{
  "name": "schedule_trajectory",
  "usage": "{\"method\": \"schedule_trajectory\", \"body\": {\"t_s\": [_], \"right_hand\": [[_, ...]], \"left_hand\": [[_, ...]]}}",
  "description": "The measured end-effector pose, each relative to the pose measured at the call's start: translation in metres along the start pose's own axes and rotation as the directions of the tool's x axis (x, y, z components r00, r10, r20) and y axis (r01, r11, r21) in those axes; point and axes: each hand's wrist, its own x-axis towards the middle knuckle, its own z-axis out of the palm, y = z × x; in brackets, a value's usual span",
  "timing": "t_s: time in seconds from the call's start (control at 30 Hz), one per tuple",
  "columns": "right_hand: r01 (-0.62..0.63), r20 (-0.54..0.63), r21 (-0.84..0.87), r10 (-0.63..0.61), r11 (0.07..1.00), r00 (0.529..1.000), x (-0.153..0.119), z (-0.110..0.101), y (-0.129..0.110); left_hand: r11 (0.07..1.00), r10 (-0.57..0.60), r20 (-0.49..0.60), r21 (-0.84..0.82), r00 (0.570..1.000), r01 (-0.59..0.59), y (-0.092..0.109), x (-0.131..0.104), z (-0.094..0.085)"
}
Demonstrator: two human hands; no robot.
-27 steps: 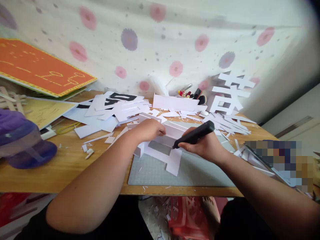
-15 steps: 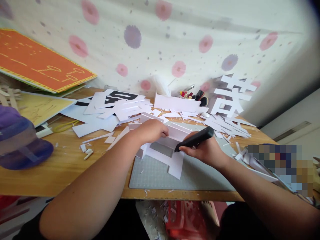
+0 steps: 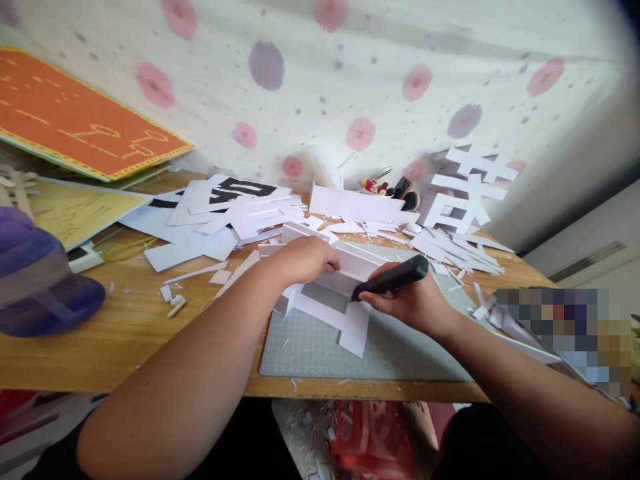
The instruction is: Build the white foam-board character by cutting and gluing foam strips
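Observation:
My right hand (image 3: 417,300) is closed around a thick black pen-shaped tool (image 3: 393,277); whether it is a glue pen or a knife I cannot tell. Its narrow tip points down at the inner corner of a white foam board cutout (image 3: 320,312) with a rectangular opening. Upright white strips stand along the far edges of this cutout. My left hand (image 3: 315,257) has its fingers curled at a strip of foam board (image 3: 345,268) behind the opening, and its fingertips are partly hidden. Beneath the cutout lies a grey cutting mat (image 3: 400,353).
White offcuts (image 3: 270,217) are heaped at the back left, thin strips (image 3: 460,250) at the back right. A finished-looking white character (image 3: 450,207) leans by the curtain. On the left are a purple cap-like object (image 3: 45,280) and an orange board (image 3: 85,117). A red basket (image 3: 373,433) sits below the table edge.
Both hands, the tool and the cutout keep nearly the same places. The whole view has shifted slightly, and the tool's tip remains by the opening's corner.

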Motion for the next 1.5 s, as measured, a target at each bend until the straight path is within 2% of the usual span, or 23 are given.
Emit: {"method": "schedule_trajectory", "body": {"t_s": [0.2, 0.43, 0.53, 0.6, 0.73, 0.8, 0.83, 0.97, 1.1, 1.27, 1.5], "right_hand": [[0.019, 0.013, -0.011, -0.019, 1.0, 1.0, 0.0, -0.002, -0.003], [0.081, 0.009, -0.027, -0.081, 0.996, 0.997, 0.001, -0.013, -0.009], [0.096, -0.002, -0.02, -0.096, 0.995, 0.995, 0.003, -0.023, -0.015], [0.087, -0.055, -0.006, -0.087, 0.996, 0.995, 0.004, -0.039, -0.017], [0.103, -0.292, 0.119, -0.065, 0.987, 0.954, 0.001, -0.079, -0.012], [0.12, -0.339, 0.22, -0.039, 0.968, 0.94, -0.004, -0.09, -0.007], [0.116, -0.324, 0.25, -0.03, 0.961, 0.946, -0.007, -0.091, -0.004], [0.09, -0.12, 0.226, -0.064, 0.97, 0.991, -0.017, -0.065, -0.002], [0.156, 0.065, 0.171, -0.169, 0.973, 0.983, -0.021, -0.031, -0.007], [0.092, 0.092, 0.135, -0.105, 0.987, 0.99, -0.021, -0.011, -0.003], [0.108, 0.102, 0.058, -0.114, 0.992, 0.988, -0.019, -0.008, -0.004]], "left_hand": [[1.0, 0.02, 0.026, -0.024, 0.999, -0.019, -0.003, 0.001, 0.001], [1.0, -0.012, 0.051, -0.027, 0.999, 0.014, -0.001, 0.001, -0.001], [0.999, -0.036, 0.053, -0.012, 0.998, 0.036, 0.0, 0.001, -0.001], [0.999, -0.035, 0.048, 0.002, 0.998, 0.034, 0.0, 0.001, -0.002], [0.999, -0.022, 0.028, 0.039, 0.999, 0.021, 0.003, -0.001, -0.002], [0.998, -0.019, 0.014, 0.063, 1.0, 0.018, 0.006, -0.003, -0.002], [0.997, -0.016, 0.009, 0.073, 1.0, 0.016, 0.007, -0.004, -0.002], [0.996, -0.004, 0.004, 0.085, 1.0, 0.004, 0.007, -0.003, -0.001], [0.997, 0.018, 0.003, 0.074, 1.0, -0.018, 0.004, 0.0, 0.001], [0.998, 0.02, 0.004, 0.054, 1.0, -0.021, 0.002, 0.0, 0.002], [0.998, 0.055, 0.001, 0.025, 0.999, -0.055, -0.004, 0.002, 0.005]]}}
